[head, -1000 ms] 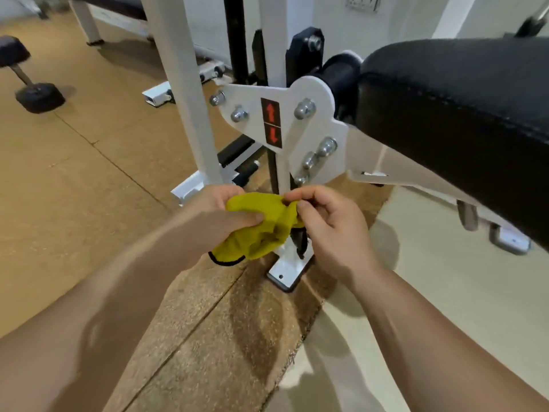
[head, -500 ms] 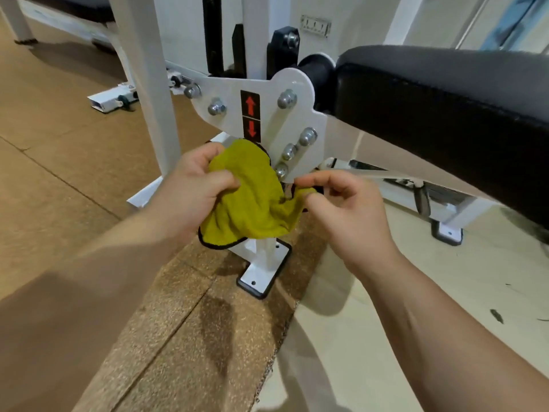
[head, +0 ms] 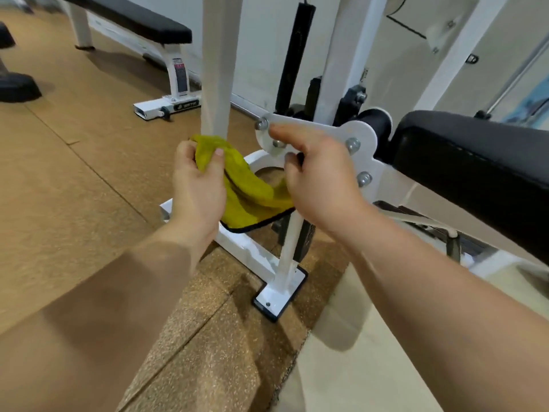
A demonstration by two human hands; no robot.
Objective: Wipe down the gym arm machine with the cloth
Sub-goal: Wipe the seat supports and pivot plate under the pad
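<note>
A yellow cloth [head: 248, 188] with a black hem hangs between my two hands in front of the white gym arm machine. My left hand [head: 197, 185] pinches its upper left part with thumb and fingers. My right hand [head: 319, 179] is blurred; its lower fingers appear to hold the cloth's right edge while its forefinger stretches out over the white bolted pivot plate [head: 361, 138]. The machine's black arm pad [head: 475, 162] runs off to the right. A white upright post [head: 218, 63] stands just behind the cloth.
The machine's white foot plate [head: 280, 295] sits on the brown cork-like floor mat below my hands. A white bench with a black pad [head: 139, 22] stands at the back left. A black dumbbell [head: 16, 84] lies at the far left. Pale floor lies to the right.
The view has swung and pulled back, showing more of the posts and the bench. My hands spread the cloth apart; my right hand rose against the pivot plate and my left shifted toward the post.
</note>
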